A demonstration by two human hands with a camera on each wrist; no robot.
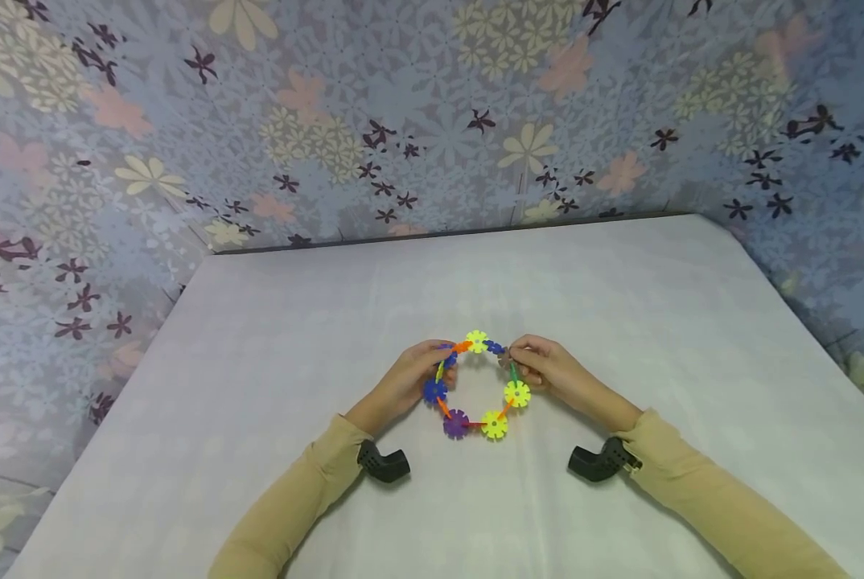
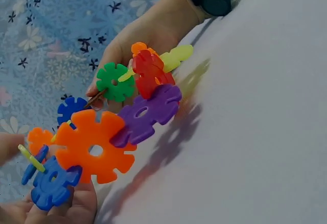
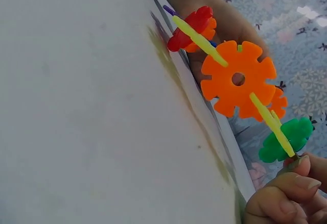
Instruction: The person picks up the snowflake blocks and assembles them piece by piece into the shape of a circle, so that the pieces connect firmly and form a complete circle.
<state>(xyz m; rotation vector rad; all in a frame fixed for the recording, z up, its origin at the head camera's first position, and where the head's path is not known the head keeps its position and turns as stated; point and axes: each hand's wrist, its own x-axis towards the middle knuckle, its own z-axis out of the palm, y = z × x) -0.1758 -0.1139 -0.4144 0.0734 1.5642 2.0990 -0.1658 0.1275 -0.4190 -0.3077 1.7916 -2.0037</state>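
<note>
A ring of interlocking flower-shaped plastic discs [image 1: 456, 424] is held between both hands above the table, its shadow falling on the cloth in the wrist views. My left hand [image 1: 409, 374] grips the ring's left side, around a blue disc [image 2: 51, 188]. On the opposite side, my right hand [image 1: 553, 371] pinches the ring near a green disc [image 3: 294, 138], and a thin brown disc [image 2: 93, 99] shows at those fingertips. Around the loop are a large-looking orange disc [image 2: 110, 163], a purple disc [image 2: 163, 101] and a red disc [image 3: 196, 22], slotted edge to edge at differing angles.
A white cloth covers the table [image 1: 316, 305], whose far edge meets a floral-patterned wall covering [image 1: 432, 96]. Black wrist devices sit on the left sleeve [image 1: 302, 490] and right sleeve [image 1: 722, 490].
</note>
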